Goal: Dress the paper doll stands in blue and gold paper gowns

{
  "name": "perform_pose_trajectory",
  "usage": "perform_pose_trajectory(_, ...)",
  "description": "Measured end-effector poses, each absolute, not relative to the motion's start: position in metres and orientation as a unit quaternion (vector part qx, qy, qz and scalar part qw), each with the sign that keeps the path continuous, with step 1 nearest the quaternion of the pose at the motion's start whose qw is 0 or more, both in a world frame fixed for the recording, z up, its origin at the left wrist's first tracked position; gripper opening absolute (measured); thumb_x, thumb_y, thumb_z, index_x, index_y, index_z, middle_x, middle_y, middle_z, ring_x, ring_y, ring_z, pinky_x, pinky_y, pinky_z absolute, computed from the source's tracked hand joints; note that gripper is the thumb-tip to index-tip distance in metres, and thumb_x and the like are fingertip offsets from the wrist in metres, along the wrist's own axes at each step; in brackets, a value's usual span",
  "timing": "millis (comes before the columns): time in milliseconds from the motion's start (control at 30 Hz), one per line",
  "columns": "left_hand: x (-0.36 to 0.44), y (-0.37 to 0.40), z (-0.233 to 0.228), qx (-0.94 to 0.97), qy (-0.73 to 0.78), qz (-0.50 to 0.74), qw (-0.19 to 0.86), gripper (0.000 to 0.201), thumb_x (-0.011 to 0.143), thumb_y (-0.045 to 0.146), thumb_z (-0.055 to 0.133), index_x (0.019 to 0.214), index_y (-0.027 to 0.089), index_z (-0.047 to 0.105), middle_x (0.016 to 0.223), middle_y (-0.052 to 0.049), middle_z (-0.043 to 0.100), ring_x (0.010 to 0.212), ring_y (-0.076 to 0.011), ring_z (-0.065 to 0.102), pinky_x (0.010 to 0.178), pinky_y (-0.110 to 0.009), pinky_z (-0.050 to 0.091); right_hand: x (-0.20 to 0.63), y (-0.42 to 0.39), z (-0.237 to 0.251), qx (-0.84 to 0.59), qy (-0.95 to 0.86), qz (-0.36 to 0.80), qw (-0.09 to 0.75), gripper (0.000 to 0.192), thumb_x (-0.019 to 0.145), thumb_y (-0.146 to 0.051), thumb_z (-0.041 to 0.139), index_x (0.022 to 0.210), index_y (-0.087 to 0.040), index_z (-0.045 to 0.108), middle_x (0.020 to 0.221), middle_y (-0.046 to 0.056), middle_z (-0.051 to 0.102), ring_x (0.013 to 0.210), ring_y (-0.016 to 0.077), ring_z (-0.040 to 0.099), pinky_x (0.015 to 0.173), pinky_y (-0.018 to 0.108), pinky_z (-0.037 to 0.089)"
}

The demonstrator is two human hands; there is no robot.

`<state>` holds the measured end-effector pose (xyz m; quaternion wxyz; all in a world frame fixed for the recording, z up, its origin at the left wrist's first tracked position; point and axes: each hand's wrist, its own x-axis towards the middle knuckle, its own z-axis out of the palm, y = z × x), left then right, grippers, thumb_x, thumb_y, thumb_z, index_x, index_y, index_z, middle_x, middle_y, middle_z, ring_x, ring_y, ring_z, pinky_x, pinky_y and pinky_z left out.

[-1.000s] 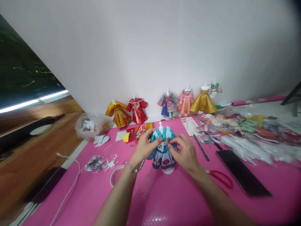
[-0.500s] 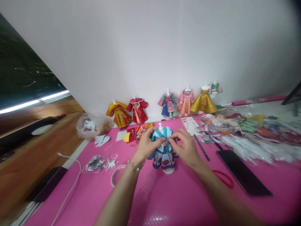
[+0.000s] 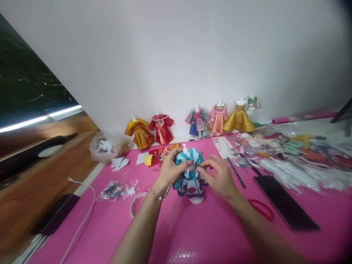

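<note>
Turquoise paper is making up the small robe (image 3: 189, 172) that is standing on its white mannequin stand at the centre of the frame, on the pink bench (image 3: 192, 234); the left hand (image 3: 169, 170) is pinching the robe's sleeve and shoulder, its grip closed on the paper, while the right hand (image 3: 220, 176) is nipping something at the waist, fingertips (image 3: 200, 169) together on the robe's sash, though what exactly lies between them is too small to tell. The robe is looking very light, thin and easily creased, so I am judging it fragile; a firm squeeze would likely be crushing the folds, and the stand would probably be tipping under any sideways push. The safest hold seems to be the bodice or the stand's base (image 3: 195, 200), not the flared skirt.

Along the wall in the upper middle of the frame, finished paper costumes are standing in a row: a gold-orange robe (image 3: 139, 134), a red robe (image 3: 161, 129), a blue-green dress (image 3: 197, 121), a pink dress (image 3: 217, 118) and a golden gown (image 3: 238, 119); right of the hands a black phone (image 3: 286, 207) and red-handled scissors (image 3: 261, 209) are lying flat; a roll of tape (image 3: 134, 209) is lying at lower left of centre, and a clear bag (image 3: 107, 146) is sitting further up on the left.
</note>
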<state>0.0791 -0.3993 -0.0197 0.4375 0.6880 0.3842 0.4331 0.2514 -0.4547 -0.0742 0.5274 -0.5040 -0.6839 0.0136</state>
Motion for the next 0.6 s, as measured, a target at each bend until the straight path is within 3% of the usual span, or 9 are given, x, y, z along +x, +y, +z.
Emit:
perform_pose_trajectory(233, 0.076, -0.4, -0.018, 0.699, 0.378, 0.414, 0.444, 0.035, 0.066, 0.028, 0.077, 0.096, 0.018, 0.061, 0.077, 0.002, 0.061, 0.07, -0.0147, 0.056, 0.068, -0.027, 0.044, 0.251, -0.456, -0.086, -0.523, -0.703, 0.021, 0.482, 0.013, 0.089, -0.025, 0.061, 0.077, -0.021, 0.064, 0.078, 0.002, 0.06, 0.081, 0.0208, 0.058, 0.074, 0.035, 0.039)
perform_pose_trajectory(433, 0.073, -0.401, -0.019, 0.705, 0.371, 0.407, 0.447, 0.033, 0.067, 0.031, 0.077, 0.092, 0.017, 0.061, 0.077, 0.002, 0.06, 0.068, -0.0142, 0.055, 0.066, -0.026, 0.043, 0.252, -0.454, -0.082, -0.523, -0.701, 0.018, 0.484, 0.014, 0.088, -0.022, 0.059, 0.074, -0.021, 0.062, 0.077, 0.001, 0.057, 0.079, 0.02, 0.056, 0.072, 0.034, 0.038)
perform_pose_trajectory(600, 0.065, -0.398, -0.024, 0.711, 0.372, 0.401, 0.442, 0.043, 0.068, 0.034, 0.079, 0.103, 0.016, 0.063, 0.083, -0.001, 0.064, 0.075, -0.0168, 0.058, 0.07, -0.028, 0.045, 0.254, -0.457, -0.077, -0.506, -0.695, 0.03, 0.51, 0.008, 0.086, -0.022, 0.063, 0.078, -0.021, 0.064, 0.076, 0.001, 0.057, 0.075, 0.0188, 0.056, 0.07, 0.033, 0.04)
